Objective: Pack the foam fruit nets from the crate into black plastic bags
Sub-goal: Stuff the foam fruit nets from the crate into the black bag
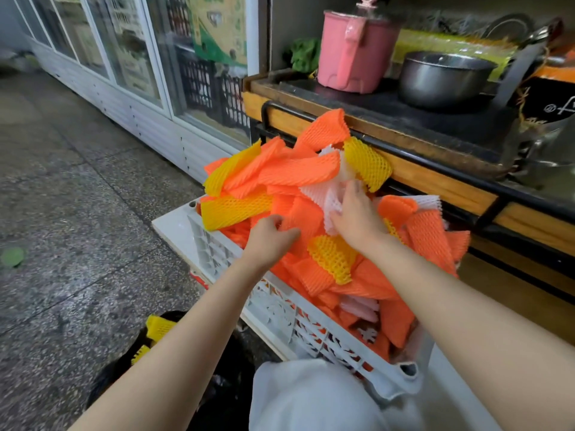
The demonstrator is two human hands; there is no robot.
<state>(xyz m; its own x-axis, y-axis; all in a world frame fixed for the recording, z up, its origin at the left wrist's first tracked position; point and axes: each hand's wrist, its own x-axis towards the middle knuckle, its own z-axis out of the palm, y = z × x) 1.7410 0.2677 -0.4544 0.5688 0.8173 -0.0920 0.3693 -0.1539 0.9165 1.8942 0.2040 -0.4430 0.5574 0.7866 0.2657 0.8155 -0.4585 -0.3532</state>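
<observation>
Both hands are working in the heaped nets (298,194) in the white crate (280,309), mid-right of the scene, just beside the wooden counter (435,181). The left hand (270,241) is curling its fingers into orange nets at the pile's near-left side, apparently gathering a bunch. The right hand (354,216) is lying flat, fingers spread, pressing on white nets (323,194) at the pile's centre, likely steadying the loose heap so it isn't spilling over the rim. The black bag (155,368) is sitting on the floor at near left, under the left forearm, with a few yellow nets (158,328) showing at its mouth, close enough for short transfers. The crate is looking mostly full.
</observation>
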